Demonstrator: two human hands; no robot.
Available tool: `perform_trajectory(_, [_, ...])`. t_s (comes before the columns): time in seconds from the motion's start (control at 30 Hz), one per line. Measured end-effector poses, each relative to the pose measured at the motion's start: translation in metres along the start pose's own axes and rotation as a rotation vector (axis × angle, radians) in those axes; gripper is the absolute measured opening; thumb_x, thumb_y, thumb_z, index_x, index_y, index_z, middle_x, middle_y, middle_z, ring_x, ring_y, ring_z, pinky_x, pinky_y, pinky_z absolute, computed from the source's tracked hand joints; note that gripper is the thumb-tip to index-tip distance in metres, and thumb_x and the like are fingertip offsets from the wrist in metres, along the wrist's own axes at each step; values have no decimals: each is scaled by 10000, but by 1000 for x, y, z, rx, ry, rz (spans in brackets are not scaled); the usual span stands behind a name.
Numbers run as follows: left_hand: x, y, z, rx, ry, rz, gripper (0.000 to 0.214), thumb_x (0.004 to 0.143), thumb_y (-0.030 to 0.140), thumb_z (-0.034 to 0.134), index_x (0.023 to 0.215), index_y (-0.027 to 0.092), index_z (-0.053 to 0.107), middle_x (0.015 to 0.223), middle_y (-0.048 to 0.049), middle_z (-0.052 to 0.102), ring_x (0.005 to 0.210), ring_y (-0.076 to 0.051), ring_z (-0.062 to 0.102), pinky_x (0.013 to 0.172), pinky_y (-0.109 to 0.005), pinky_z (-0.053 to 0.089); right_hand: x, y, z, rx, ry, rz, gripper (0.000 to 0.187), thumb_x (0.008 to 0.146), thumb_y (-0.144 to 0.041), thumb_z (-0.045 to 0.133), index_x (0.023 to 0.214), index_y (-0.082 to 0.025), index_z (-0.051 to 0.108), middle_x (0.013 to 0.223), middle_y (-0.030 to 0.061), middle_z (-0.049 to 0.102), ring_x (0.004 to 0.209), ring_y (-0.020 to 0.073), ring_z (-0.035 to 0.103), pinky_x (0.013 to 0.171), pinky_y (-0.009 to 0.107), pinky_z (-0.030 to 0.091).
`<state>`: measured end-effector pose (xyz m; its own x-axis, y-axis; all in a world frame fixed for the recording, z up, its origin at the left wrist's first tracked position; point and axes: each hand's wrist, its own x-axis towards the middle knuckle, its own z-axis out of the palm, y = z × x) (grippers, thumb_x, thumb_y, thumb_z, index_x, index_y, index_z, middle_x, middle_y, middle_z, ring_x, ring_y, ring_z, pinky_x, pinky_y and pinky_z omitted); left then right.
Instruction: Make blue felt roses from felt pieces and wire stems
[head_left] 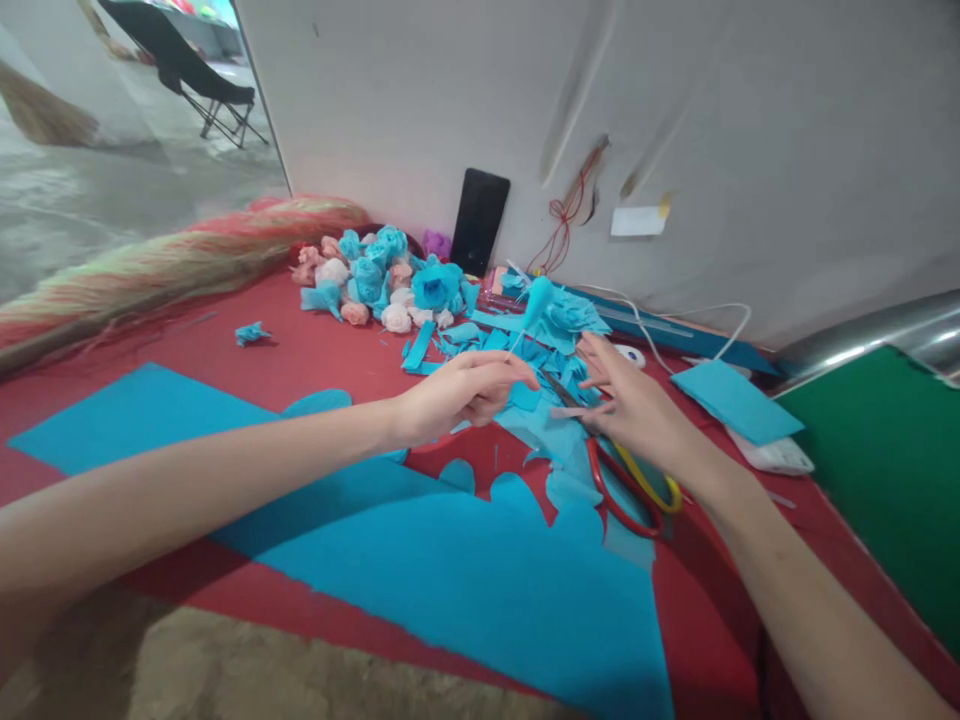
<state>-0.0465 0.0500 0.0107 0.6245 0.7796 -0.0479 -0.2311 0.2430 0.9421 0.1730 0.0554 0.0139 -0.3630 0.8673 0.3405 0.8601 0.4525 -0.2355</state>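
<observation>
My left hand [476, 390] is closed in a pinch on the thin stem of a blue paper flower bud [538, 300]. The bud stands above the fingertips, tilted to the right. Close by on the right, my right hand [630, 405] has its fingers apart. A pale narrow strip [568, 411] lies at its fingertips; whether it is gripped I cannot tell. Beneath that hand are scissors [626, 490] with red and yellow handles, their blades partly covered. A large blue paper sheet [465, 570] with a scalloped cut edge spreads below both hands.
Blue scraps [480, 340] lie behind my hands on the red tabletop [337, 345]. Paper roses [367, 280] are heaped at back left, near a phone [480, 220] leaning on the wall. Folded blue paper [739, 400] and a green board [885, 480] are at right.
</observation>
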Motion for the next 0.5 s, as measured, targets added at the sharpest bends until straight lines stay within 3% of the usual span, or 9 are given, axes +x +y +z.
perform_trajectory(0.1, [1, 1, 7, -20, 21, 22, 220, 853, 305, 398, 749, 158, 525, 560, 64, 204, 449, -67, 196, 426, -199, 186, -3, -8, -8, 14, 42, -119, 247, 886, -279, 517, 1082, -133, 546, 1052, 81, 603, 855, 160, 616, 692, 304, 545])
perform_trajectory(0.2, [-1, 6, 17, 11, 47, 48, 236, 868, 340, 382, 806, 156, 517, 573, 65, 212, 468, -71, 189, 442, -200, 188, -8, -24, -20, -66, 190, -234, 234, 926, -202, 400, 1076, -126, 563, 1115, 111, 596, 1056, 206, 546, 833, 362, 506])
perform_trajectory(0.3, [-6, 16, 27, 54, 123, 88, 263, 884, 386, 353, 839, 169, 495, 568, 71, 170, 487, -82, 162, 458, -201, 192, -13, -37, -31, -179, 257, -460, 323, 893, -103, 367, 1184, -99, 506, 1257, 102, 505, 1206, 218, 409, 1009, 417, 346])
perform_trajectory(0.37, [-12, 24, 34, 79, 173, 111, 258, 885, 396, 359, 830, 176, 483, 570, 68, 193, 503, -85, 186, 475, -201, 216, -17, -45, -38, -244, 267, -576, 373, 853, -33, 358, 1194, -78, 502, 1296, 84, 465, 1237, 202, 365, 1069, 391, 237])
perform_trajectory(0.5, [-24, 37, 49, 121, 199, 116, 208, 825, 390, 505, 795, 188, 466, 566, 68, 312, 523, -73, 274, 524, -194, 272, -28, -56, -50, -287, 328, -649, 395, 828, -6, 344, 1182, -55, 514, 1319, 83, 427, 1270, 180, 306, 1100, 329, 131])
